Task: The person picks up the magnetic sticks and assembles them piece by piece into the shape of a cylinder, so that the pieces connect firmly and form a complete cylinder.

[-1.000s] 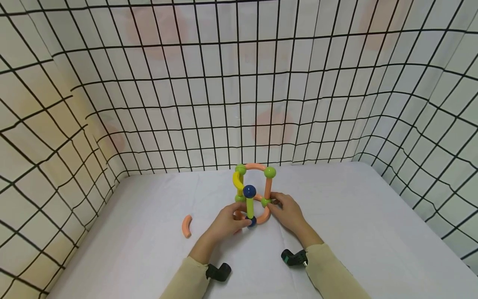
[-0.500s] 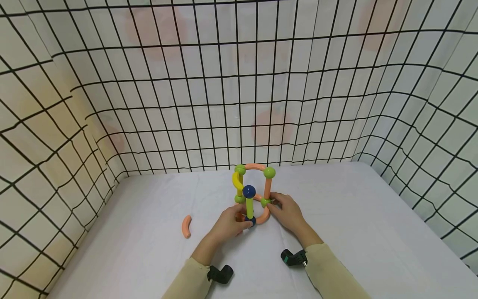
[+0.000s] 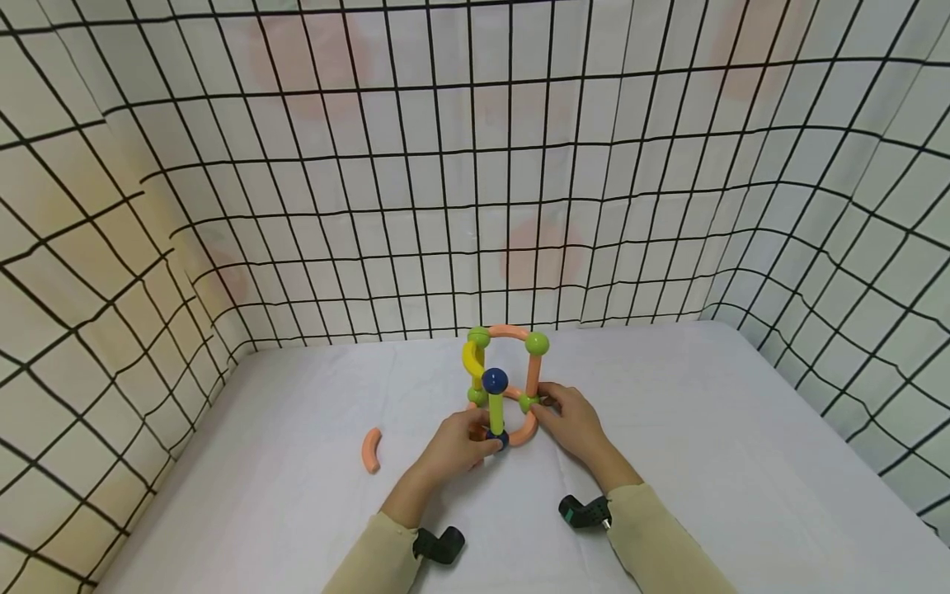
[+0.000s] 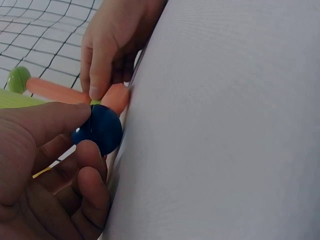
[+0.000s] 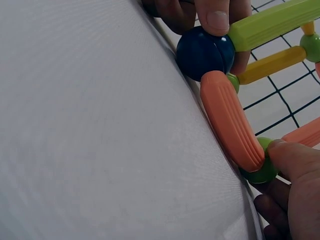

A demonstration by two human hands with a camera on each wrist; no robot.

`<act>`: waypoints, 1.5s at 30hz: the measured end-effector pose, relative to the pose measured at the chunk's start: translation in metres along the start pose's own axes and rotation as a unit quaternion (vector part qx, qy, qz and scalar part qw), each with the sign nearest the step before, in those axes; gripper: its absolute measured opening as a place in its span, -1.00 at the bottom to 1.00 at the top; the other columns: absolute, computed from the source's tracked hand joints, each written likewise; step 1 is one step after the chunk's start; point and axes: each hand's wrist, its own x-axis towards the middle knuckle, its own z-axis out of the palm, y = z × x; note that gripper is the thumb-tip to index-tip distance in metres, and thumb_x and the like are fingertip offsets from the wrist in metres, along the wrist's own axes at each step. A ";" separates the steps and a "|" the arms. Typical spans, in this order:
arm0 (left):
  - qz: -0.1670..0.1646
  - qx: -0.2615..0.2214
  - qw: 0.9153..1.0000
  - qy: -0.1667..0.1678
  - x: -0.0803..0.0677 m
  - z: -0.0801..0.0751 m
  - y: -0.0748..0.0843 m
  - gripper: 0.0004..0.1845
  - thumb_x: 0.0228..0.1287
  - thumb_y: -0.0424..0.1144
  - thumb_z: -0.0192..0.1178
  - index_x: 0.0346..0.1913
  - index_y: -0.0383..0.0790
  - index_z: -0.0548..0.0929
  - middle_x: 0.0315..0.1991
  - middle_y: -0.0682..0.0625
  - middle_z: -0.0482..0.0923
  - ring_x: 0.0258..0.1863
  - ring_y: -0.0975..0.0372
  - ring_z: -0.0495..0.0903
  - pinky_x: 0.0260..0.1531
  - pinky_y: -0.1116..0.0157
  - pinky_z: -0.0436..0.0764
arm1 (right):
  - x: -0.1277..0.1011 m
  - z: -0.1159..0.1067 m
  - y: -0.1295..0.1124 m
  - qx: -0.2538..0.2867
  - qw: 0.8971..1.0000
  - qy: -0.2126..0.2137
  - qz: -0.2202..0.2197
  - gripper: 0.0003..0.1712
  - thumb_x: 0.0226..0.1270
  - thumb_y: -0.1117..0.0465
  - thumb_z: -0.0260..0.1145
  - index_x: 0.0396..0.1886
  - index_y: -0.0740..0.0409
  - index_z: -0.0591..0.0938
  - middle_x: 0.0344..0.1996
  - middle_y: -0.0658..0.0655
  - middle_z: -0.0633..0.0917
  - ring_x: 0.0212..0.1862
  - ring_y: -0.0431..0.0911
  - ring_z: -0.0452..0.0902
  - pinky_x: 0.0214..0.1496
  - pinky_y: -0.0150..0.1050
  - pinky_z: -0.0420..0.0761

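Observation:
A frame of magnetic sticks and balls stands on the white cloth between both hands. My left hand [image 3: 454, 445] pinches its lower blue ball [image 4: 104, 131] between thumb and fingers. From that ball a light green stick [image 3: 496, 412] rises to an upper blue ball [image 3: 495, 380]. A curved orange stick [image 5: 231, 122] runs from the lower blue ball to a lower green ball [image 5: 261, 172], which my right hand [image 3: 576, 422] grips. Above it, an upright orange stick [image 3: 533, 374] carries another green ball [image 3: 537, 343]. A curved yellow stick [image 3: 471, 360] bows out on the left side.
One loose curved orange stick [image 3: 370, 450] lies on the cloth [image 3: 297, 495], left of the left hand. Black netting [image 3: 512, 177] over white sheeting encloses the back and sides. Each wrist wears a small black camera [image 3: 439, 545].
My left hand has shifted slightly right and toward the body around the lower blue ball. The right hand keeps its place, and the frame has barely moved.

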 end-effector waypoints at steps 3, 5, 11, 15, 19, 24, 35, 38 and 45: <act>0.002 0.003 1.000 -0.003 0.000 0.000 0.000 -0.65 0.29 -0.23 0.35 0.10 -0.21 0.62 -0.26 -0.04 0.61 -0.54 0.27 0.52 -0.51 0.37 0.55 | 0.000 -0.001 0.000 0.000 1.000 0.000 0.000 -0.55 0.38 0.04 0.33 0.20 0.06 0.62 -0.09 0.09 0.73 -0.04 -0.02 0.54 0.00 -0.07 0.51; 0.004 0.003 1.000 -0.004 0.000 0.000 0.000 -0.66 0.31 -0.24 0.33 0.11 -0.20 0.60 -0.25 -0.04 0.62 -0.55 0.27 0.53 -0.52 0.35 0.55 | 0.000 -0.001 0.000 0.002 1.000 0.000 0.001 -0.56 0.37 0.02 0.33 0.19 0.05 0.62 -0.09 0.10 0.73 -0.05 -0.02 0.54 0.00 -0.07 0.50; -0.002 -0.005 1.000 0.000 0.000 -0.001 -0.001 -0.67 0.33 -0.23 0.30 0.11 -0.16 0.58 -0.28 -0.03 0.60 -0.59 0.27 0.52 -0.56 0.34 0.55 | 0.000 -0.002 0.001 -0.001 1.000 0.005 0.002 -0.56 0.35 0.01 0.35 0.16 0.06 0.63 -0.11 0.09 0.73 -0.07 -0.04 0.55 -0.02 -0.11 0.49; -0.006 -0.009 1.000 0.007 0.000 -0.003 -0.001 -0.67 0.33 -0.22 0.31 0.11 -0.17 0.57 -0.34 -0.02 0.56 -0.62 0.27 0.51 -0.59 0.35 0.52 | 0.000 -0.002 0.001 -0.001 1.000 0.006 0.004 -0.55 0.32 0.00 0.37 0.15 0.05 0.63 -0.13 0.08 0.73 -0.09 -0.05 0.54 -0.05 -0.12 0.49; -0.004 -0.005 1.000 0.015 -0.001 -0.007 -0.002 -0.65 0.33 -0.24 0.30 0.13 -0.21 0.55 -0.38 -0.01 0.55 -0.62 0.28 0.51 -0.60 0.36 0.49 | 0.000 -0.002 0.000 0.000 1.000 0.008 -0.001 -0.56 0.30 0.00 0.39 0.12 0.03 0.65 -0.14 0.08 0.73 -0.11 -0.06 0.53 -0.08 -0.14 0.49; -0.007 -0.011 1.000 0.023 0.000 -0.010 -0.005 -0.63 0.32 -0.25 0.30 0.16 -0.21 0.55 -0.37 -0.01 0.56 -0.59 0.29 0.52 -0.58 0.36 0.50 | 0.000 -0.001 0.001 0.003 1.000 0.007 -0.012 -0.61 0.29 0.02 0.41 0.07 0.01 0.67 -0.16 0.06 0.73 -0.12 -0.08 0.52 -0.09 -0.16 0.48; 0.000 -0.015 0.998 0.058 -0.001 -0.014 -0.010 -0.65 0.31 -0.32 0.30 0.13 -0.19 0.56 -0.17 -0.10 0.58 -0.57 0.30 0.53 -0.59 0.38 0.51 | 0.000 0.001 0.004 0.009 1.000 0.008 -0.020 -0.62 0.25 0.04 0.43 0.03 0.04 0.68 -0.16 0.04 0.73 -0.11 -0.08 0.54 -0.04 -0.14 0.51; -0.001 -0.015 0.998 0.067 -0.001 -0.014 -0.010 -0.64 0.31 -0.33 0.29 0.14 -0.21 0.55 -0.07 -0.14 0.54 -0.56 0.31 0.53 -0.59 0.40 0.51 | 0.000 0.002 0.005 0.003 1.000 0.006 -0.022 -0.63 0.25 0.04 0.43 0.01 0.03 0.68 -0.16 0.02 0.73 -0.10 -0.10 0.54 -0.04 -0.15 0.50; 0.005 -0.019 0.995 0.093 -0.001 -0.015 -0.013 -0.64 0.29 -0.36 0.30 0.14 -0.25 0.56 0.07 -0.20 0.45 -0.52 0.29 0.55 -0.58 0.43 0.56 | -0.001 0.001 0.003 0.000 1.000 0.001 -0.029 -0.64 0.25 0.02 0.44 0.00 0.02 0.68 -0.14 0.00 0.73 -0.09 -0.11 0.53 -0.05 -0.15 0.49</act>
